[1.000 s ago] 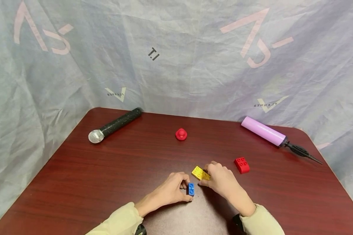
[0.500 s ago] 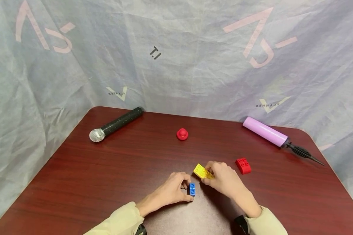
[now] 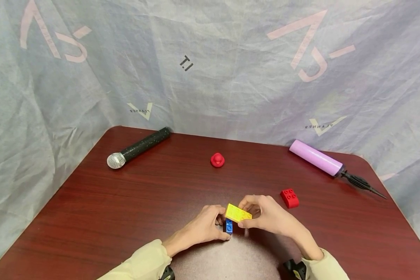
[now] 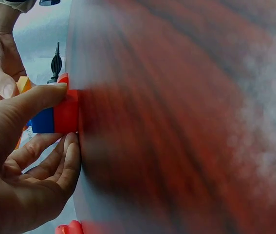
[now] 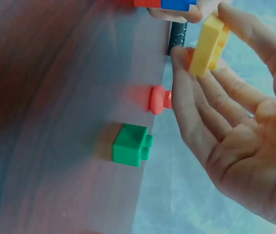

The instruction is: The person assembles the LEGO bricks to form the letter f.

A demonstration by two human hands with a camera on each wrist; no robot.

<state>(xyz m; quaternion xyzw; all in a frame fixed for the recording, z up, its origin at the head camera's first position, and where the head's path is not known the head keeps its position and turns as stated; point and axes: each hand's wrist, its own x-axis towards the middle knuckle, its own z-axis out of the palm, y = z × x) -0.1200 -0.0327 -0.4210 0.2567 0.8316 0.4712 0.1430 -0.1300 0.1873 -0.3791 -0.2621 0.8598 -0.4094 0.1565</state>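
My left hand holds a small stack between thumb and fingers. A blue brick sits on a red brick standing on the table. My right hand pinches a long yellow brick between thumb and fingers. Raised off the table, the yellow brick is tilted and overlaps the far end of the blue brick in the head view. Its studs face the right palm side in the right wrist view. A green brick stands on the table below the right hand, hidden in the head view.
A red rounded-top brick lies right of the hands. Farther back is a small red hat-shaped piece. A black microphone lies back left, and a purple hand pump back right. A printed cloth hangs behind the table.
My right hand has lifted the yellow brick from the table and brought it left and nearer, over the blue brick. My left hand stays on the stack.
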